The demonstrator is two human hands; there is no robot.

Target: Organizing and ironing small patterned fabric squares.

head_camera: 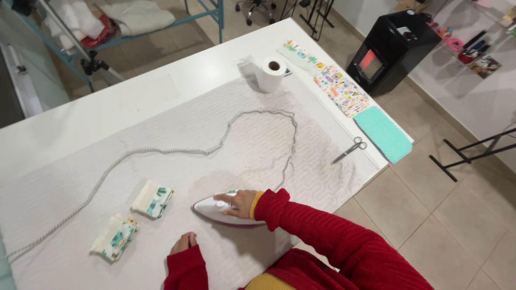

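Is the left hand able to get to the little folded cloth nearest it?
Probably yes: the left hand rests on the padded cover, and nothing lies between it and the folded cloth.

White table [64, 129] — quilted cloth [242, 156], paper roll [270, 74], scissors [350, 149].

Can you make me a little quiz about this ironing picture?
1. Which hand rests on the iron?
2. True or false: the scissors lie beside the paper roll.
3. How many small folded fabric pieces lie left of the iron?

Key: 1. The right hand; the left hand rests on the padded cloth. 2. False, they lie near the mint fabric. 3. Two.
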